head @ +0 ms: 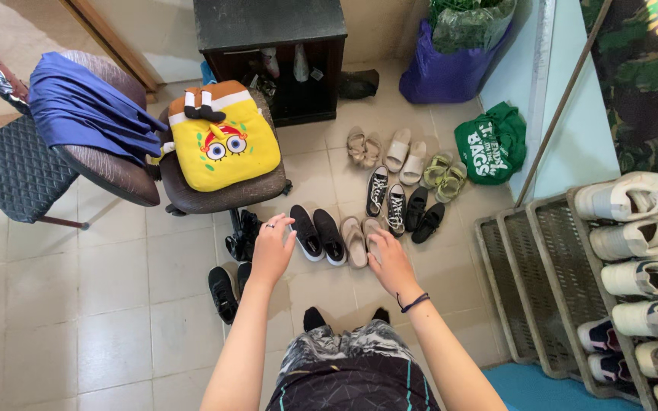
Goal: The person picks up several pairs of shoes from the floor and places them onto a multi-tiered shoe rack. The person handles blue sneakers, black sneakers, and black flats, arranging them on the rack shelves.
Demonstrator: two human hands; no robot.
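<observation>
The pair of black slip-on shoes with white soles [318, 235] stands on the pale tiled floor [116, 304], side by side with toes pointing away from the person, and serves as the landmark here; the left hand [271, 251] hovers just left of that pair, fingers spread and empty, gripping nothing; the right hand [391, 265] reaches to the right of the pair, fingers extended and loose over the pair of beige flat slippers [362, 240] that lies immediately right of the black slip-ons, though whether it touches them I cannot tell; a dark band [414, 302] circles that wrist. Further right of the landmark pair sit black-and-white lace-up canvas sneakers [387, 199] and then plain black low shoes [424, 214]; beyond them, away from the person, lie tan strappy sandals [363, 146], cream slides [407, 155] and olive-green sandals [444, 172]. Left of the landmark pair and nearer the person, one black sneaker [222, 293] lies alone; directly behind the pair stands a brown padded chair [215, 194] carrying a yellow cartoon-faced cushion bag [225, 144]; far right of the pair, a grey slatted shoe rack [542, 281] holds white sneakers [637, 236].
</observation>
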